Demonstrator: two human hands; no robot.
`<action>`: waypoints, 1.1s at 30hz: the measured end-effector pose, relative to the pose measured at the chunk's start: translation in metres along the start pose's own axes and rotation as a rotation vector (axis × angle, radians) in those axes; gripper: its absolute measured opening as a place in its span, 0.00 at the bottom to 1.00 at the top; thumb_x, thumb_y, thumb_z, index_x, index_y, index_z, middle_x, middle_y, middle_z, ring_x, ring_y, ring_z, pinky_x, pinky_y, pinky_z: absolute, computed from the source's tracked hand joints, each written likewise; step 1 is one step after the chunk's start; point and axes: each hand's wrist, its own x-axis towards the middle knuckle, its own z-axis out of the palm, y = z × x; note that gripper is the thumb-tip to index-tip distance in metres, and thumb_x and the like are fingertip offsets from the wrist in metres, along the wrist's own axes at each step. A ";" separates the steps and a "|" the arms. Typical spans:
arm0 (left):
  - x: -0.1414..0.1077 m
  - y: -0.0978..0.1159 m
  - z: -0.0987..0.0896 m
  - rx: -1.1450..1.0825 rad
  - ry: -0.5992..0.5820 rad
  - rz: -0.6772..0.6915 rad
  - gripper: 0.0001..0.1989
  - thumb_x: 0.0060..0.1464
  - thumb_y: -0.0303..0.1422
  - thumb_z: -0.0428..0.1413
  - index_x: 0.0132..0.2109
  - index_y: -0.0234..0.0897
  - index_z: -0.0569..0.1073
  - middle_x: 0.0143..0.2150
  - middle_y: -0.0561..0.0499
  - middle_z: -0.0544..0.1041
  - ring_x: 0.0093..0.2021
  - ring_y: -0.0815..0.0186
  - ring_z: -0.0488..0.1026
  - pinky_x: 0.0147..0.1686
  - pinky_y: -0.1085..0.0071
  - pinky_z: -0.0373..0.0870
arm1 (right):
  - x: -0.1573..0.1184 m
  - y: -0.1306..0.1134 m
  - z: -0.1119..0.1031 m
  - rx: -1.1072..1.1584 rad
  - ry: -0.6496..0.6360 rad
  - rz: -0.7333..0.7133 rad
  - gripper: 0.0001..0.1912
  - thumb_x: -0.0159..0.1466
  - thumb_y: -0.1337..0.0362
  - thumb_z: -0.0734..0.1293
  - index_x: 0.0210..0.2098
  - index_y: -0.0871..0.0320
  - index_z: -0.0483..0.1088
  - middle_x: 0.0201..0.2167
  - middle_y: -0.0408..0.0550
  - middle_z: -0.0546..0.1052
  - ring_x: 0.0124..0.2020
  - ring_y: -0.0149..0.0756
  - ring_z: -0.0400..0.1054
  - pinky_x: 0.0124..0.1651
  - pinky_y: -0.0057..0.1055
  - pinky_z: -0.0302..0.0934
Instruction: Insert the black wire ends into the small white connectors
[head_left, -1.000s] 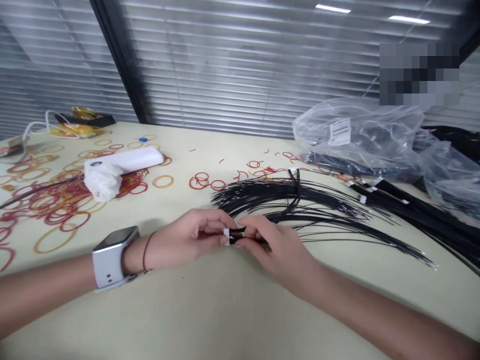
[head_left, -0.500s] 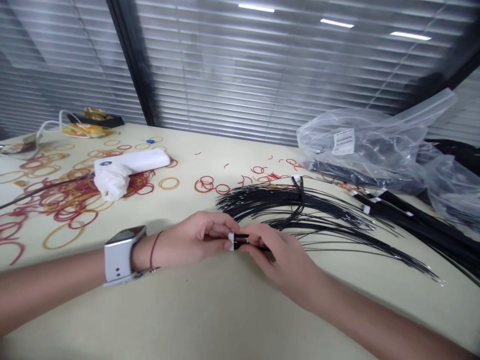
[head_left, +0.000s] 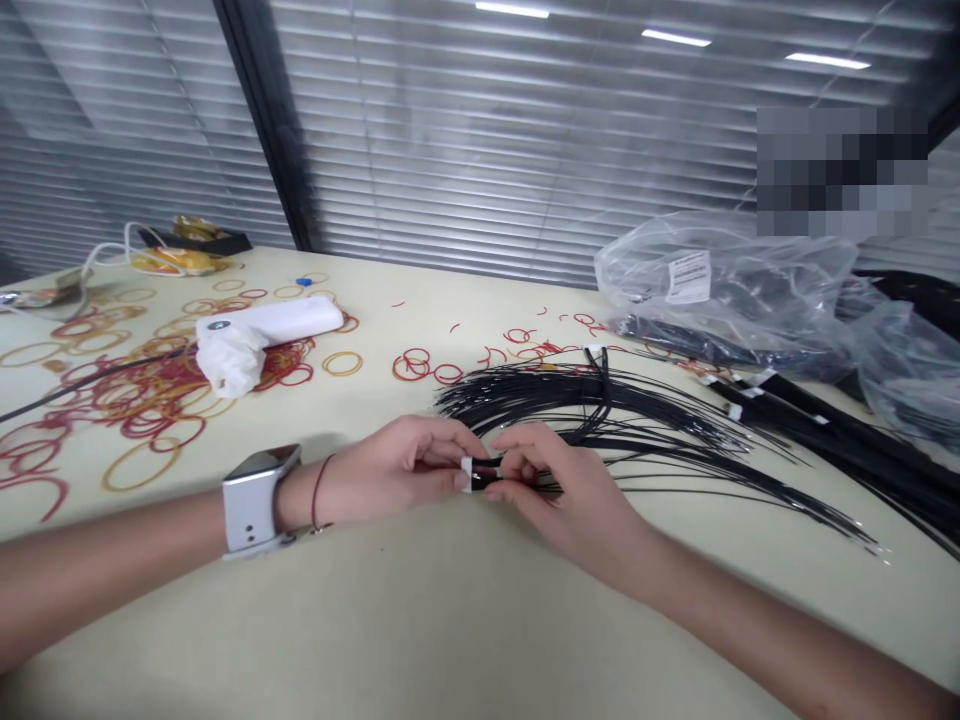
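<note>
Between my two hands is a black cable tie bundle or cable piece with a white end (head_left: pixel 467 474); its exact kind is hard to make out. My left hand (head_left: pixel 409 465) pinches the white end between thumb and fingers. My right hand (head_left: pixel 559 480) is closed round the black strands just to the right, thumb and forefinger bent. Right behind the hands lies a bundle of thin black cables (head_left: pixel 525 392), bound near its middle by a black loop. More loose black cables (head_left: pixel 750 480) fan out to the right from under my right hand.
Red and yellow rubber bands (head_left: pixel 150 400) are strewn at left, under a white handheld device (head_left: pixel 292 320) wrapped partly in tissue. Clear plastic bags (head_left: pixel 727 290) and thick black cable bundles (head_left: pixel 862 440) lie at right. Window blinds (head_left: pixel 450 150) rise behind the table.
My right forefinger has lifted and bent up from the held piece. My left hand keeps its pinch on the white end. The view has shifted slightly.
</note>
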 end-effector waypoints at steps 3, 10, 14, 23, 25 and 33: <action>0.000 0.002 0.001 0.006 0.003 -0.013 0.10 0.52 0.25 0.49 0.43 0.30 0.65 0.41 0.44 0.72 0.39 0.68 0.69 0.36 0.75 0.64 | 0.000 0.000 -0.001 -0.002 -0.004 -0.006 0.12 0.57 0.69 0.62 0.40 0.53 0.58 0.22 0.36 0.67 0.24 0.23 0.61 0.26 0.19 0.52; 0.000 0.002 0.001 0.018 0.007 0.006 0.08 0.52 0.25 0.49 0.42 0.31 0.65 0.41 0.44 0.72 0.39 0.69 0.69 0.36 0.75 0.64 | -0.001 0.000 0.001 -0.152 -0.013 -0.078 0.08 0.59 0.67 0.59 0.40 0.55 0.58 0.25 0.39 0.68 0.25 0.24 0.62 0.27 0.20 0.54; -0.001 0.000 0.001 0.009 0.012 -0.003 0.09 0.52 0.25 0.49 0.42 0.31 0.65 0.41 0.44 0.73 0.39 0.68 0.69 0.36 0.75 0.64 | 0.000 -0.001 0.000 -0.152 -0.027 -0.089 0.07 0.60 0.67 0.58 0.39 0.55 0.58 0.25 0.39 0.68 0.24 0.24 0.62 0.26 0.20 0.54; 0.000 0.002 0.002 0.004 0.009 -0.019 0.08 0.52 0.24 0.49 0.42 0.31 0.65 0.41 0.44 0.72 0.39 0.69 0.69 0.36 0.76 0.64 | 0.000 -0.001 -0.001 -0.085 -0.024 -0.020 0.09 0.58 0.68 0.60 0.39 0.55 0.59 0.24 0.38 0.67 0.25 0.24 0.62 0.27 0.20 0.54; 0.000 0.002 0.002 0.002 0.006 -0.005 0.08 0.52 0.25 0.49 0.42 0.31 0.65 0.41 0.45 0.72 0.40 0.69 0.69 0.36 0.76 0.64 | 0.000 -0.001 0.000 -0.048 -0.008 -0.021 0.10 0.57 0.69 0.61 0.39 0.55 0.60 0.24 0.38 0.67 0.25 0.24 0.62 0.26 0.19 0.54; -0.001 0.004 0.003 0.123 0.003 0.036 0.06 0.53 0.25 0.48 0.40 0.32 0.64 0.36 0.48 0.72 0.36 0.71 0.68 0.33 0.77 0.63 | 0.000 0.000 0.007 -0.227 0.014 -0.173 0.07 0.59 0.68 0.59 0.38 0.55 0.59 0.25 0.39 0.68 0.25 0.24 0.61 0.27 0.20 0.53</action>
